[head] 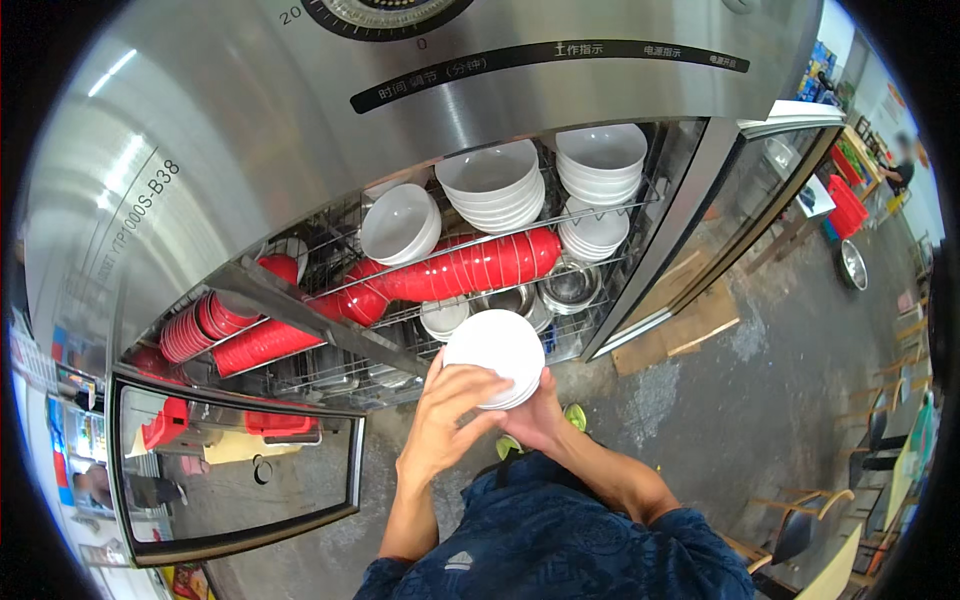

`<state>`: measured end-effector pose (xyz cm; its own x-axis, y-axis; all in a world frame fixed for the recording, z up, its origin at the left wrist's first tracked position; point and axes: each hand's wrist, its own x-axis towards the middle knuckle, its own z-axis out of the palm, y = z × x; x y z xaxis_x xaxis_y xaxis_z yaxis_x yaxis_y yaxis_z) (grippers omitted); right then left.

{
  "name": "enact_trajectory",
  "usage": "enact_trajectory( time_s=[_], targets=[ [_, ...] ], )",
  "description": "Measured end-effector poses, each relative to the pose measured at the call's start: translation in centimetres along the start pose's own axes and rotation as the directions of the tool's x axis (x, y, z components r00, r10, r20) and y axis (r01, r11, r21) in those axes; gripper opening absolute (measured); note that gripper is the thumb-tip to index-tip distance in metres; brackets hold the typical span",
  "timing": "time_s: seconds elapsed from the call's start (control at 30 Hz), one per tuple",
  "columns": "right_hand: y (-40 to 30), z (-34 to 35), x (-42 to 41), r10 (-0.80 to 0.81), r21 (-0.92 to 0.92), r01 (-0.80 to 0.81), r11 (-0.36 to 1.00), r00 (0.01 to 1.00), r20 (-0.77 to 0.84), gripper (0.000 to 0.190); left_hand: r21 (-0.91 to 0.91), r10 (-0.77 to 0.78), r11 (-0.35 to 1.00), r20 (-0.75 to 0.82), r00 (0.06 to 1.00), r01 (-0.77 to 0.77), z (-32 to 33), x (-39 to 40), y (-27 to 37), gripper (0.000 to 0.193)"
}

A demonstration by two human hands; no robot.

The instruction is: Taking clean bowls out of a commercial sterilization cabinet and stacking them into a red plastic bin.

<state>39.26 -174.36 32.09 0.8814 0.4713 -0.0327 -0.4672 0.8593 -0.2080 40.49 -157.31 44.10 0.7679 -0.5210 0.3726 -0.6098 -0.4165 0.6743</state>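
Note:
In front of my body I hold a short stack of small white dishes [495,349], seen from above. My right hand [534,424] cups the stack from below and the right side. My left hand [454,412] grips its left side, with fingers lying over the near part of the top dish. Just beyond is the stainless-steel disinfection cabinet [247,120] with its wire racks. White bowls [491,184] stand stacked on the upper rack. Below them lies a long row of nested red bowls [469,266]. Metal bowls [570,285] and small white dishes [444,316] sit lower down.
The cabinet's left glass door [240,465] and right glass door [720,225] both stand open towards me. Flattened cardboard [679,330] lies on the concrete floor [637,420]. Wooden chairs [802,510] are at the right. Another person [900,169] is far off at upper right.

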Motion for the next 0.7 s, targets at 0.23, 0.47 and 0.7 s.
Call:
enact_trajectory(
  time_s=[0.23, 0.47, 0.7],
  targets=[
    [-0.7, 1.9, -0.6, 0.011, 0.043, -0.009, 0.999, 0.999, -0.051, 0.121, 0.051, -0.056, 0.996, -0.307, 0.950, 0.075, -2.8, 3.6, -1.2, 0.037],
    [-0.1, 1.1, -1.3, 0.040, 0.055, -0.037, 0.998, 0.998, -0.044, 0.123, 0.364, 0.083, 0.922, -0.522, 0.849, 0.133, -4.8, 9.5, -5.8, 0.034],
    [-0.5, 0.9, -1.8, 0.009, 0.042, -0.007, 0.999, 0.999, -0.037, 0.122, 0.401, 0.019, 0.903, -0.392, 0.920, 0.152, -5.8, 11.2, -10.7, 0.025]
  ],
)
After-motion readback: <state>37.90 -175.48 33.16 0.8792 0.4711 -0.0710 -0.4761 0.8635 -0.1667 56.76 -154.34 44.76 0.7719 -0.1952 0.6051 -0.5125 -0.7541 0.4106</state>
